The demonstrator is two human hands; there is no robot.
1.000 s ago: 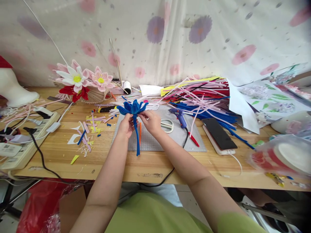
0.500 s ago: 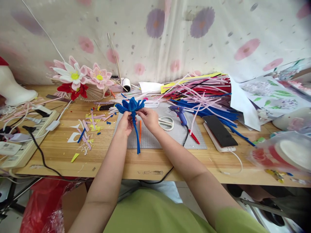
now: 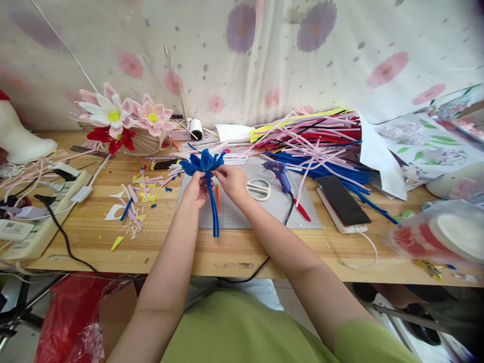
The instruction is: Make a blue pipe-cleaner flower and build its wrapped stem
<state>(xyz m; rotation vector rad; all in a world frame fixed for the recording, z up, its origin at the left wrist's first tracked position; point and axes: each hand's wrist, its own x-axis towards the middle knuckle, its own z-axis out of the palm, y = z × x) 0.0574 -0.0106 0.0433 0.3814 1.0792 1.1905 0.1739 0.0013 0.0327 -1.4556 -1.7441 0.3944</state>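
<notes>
A blue pipe-cleaner flower (image 3: 206, 161) is held upright above the grey cutting mat (image 3: 242, 218), its petals spread at the top and its stems hanging down. My left hand (image 3: 197, 189) is closed around the stem just under the petals. From the other side, my right hand (image 3: 232, 182) pinches the flower's base between thumb and fingers. Beneath the hands, part of an orange stick (image 3: 218, 196) shows on the mat. White-handled scissors (image 3: 258, 189) lie right of my right hand, with a purple glue gun (image 3: 280, 175) beyond them.
Pipe-cleaner scraps (image 3: 132, 212) litter the table at left, near a power strip (image 3: 45, 222). Finished flowers (image 3: 115, 116) stand behind. Bundled pipe cleaners (image 3: 313, 136) fill the back right. A phone (image 3: 342, 199), a red pen (image 3: 303, 212) and a black cord (image 3: 289, 214) lie rightward.
The hanging stems now show as two separate strands side by side, where they looked more like one before. Both hands keep almost the same place; the camera view has shifted slightly.
</notes>
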